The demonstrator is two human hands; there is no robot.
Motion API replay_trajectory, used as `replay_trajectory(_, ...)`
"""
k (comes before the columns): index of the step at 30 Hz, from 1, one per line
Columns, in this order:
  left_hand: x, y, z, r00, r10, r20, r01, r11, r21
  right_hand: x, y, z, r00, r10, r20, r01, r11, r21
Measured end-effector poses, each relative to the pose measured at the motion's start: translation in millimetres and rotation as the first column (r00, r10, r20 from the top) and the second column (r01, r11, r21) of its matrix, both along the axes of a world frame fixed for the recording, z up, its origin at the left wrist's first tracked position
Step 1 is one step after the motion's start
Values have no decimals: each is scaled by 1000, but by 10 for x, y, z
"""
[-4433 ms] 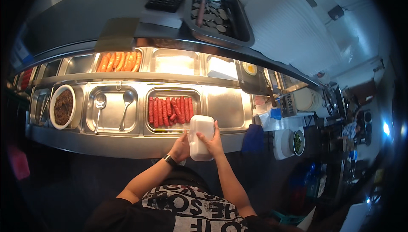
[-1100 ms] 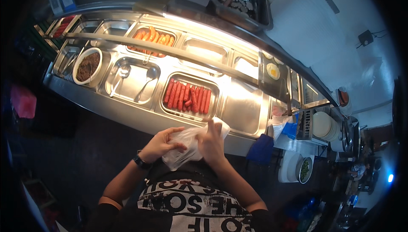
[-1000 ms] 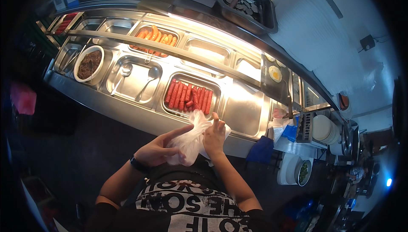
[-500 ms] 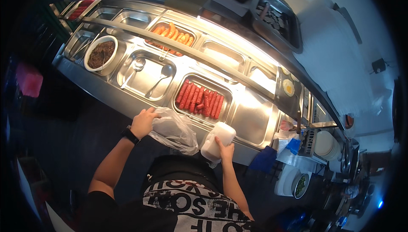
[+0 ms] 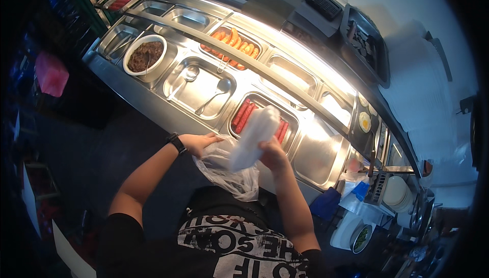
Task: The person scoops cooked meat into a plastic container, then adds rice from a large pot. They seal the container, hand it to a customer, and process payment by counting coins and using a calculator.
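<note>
My left hand (image 5: pixel 200 143), with a dark watch on its wrist, is closed on the edge of a thin see-through plastic bag (image 5: pixel 229 171) that hangs at the counter's front edge. In my right hand (image 5: pixel 274 153) is a white takeaway box (image 5: pixel 258 134), smeared by motion and tilted up on end beside the bag's mouth. It hides the middle of a tray of red sausages (image 5: pixel 242 118) behind it. I cannot tell whether the box touches the bag.
The steel counter holds a white pot of dark minced food (image 5: pixel 145 57), a tray with two ladles (image 5: pixel 199 87) and orange-brown sausages (image 5: pixel 235 41). A bar (image 5: pixel 244 60) crosses above the pans. Fried eggs (image 5: pixel 364 121) lie on a griddle at right, near stacked plates (image 5: pixel 397 191).
My right hand has lifted the box up and tipped it on end, over the red sausages. The left hand still holds the bag. The whole view has shifted, the counter moving rightward.
</note>
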State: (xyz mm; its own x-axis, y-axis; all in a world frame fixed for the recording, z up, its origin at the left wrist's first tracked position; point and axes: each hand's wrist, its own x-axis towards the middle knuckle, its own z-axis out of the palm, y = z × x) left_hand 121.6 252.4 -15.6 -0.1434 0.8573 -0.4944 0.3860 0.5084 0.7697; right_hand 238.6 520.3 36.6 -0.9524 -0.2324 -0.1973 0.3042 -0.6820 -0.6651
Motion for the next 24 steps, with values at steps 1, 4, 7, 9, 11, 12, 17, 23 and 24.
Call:
replay_trajectory(1, -81, 28, -175, 997, -57, 51, 54, 997, 59, -132, -124, -72, 992, 100, -78, -101, 995, -10)
replay_trajectory(4, -263, 122, -209, 932, -109, 346, 153, 983, -103, -422, -333, -194, 854, 511, -100, -375, 736, 563)
replay_trajectory(7, -244, 70, -97, 984, -64, 166, 61, 998, 21, -518, -223, -575, 695, 711, 107, -414, 274, 868)
replay_trajectory(9, -139, 144, 249, 999, -22, -28, 20, 998, -67, -547, -98, -1024, 640, 739, 213, -492, 181, 852)
replay_trajectory(11, 111, 126, 212, 995, 42, -88, -30, 991, 132, -610, -132, -825, 525, 791, 314, -607, 90, 789)
replay_trajectory(12, 243, 193, 504, 991, 52, -122, -23, 974, 225, -617, -136, -662, 475, 803, 361, -657, 50, 752)
replay_trajectory(17, 467, 587, 906, 766, 468, 440, -619, 722, 309, -460, -191, -1040, 563, 767, 307, -239, -205, 949)
replay_trajectory(23, 803, 579, -986, 600, 773, -207, -658, 624, 422, 58, -49, -964, 740, 653, -163, 485, -350, 801)
replay_trajectory(24, 820, 636, -874, 561, 780, -277, -672, 625, 397, 56, 25, -454, 692, 607, 390, -49, -500, 865)
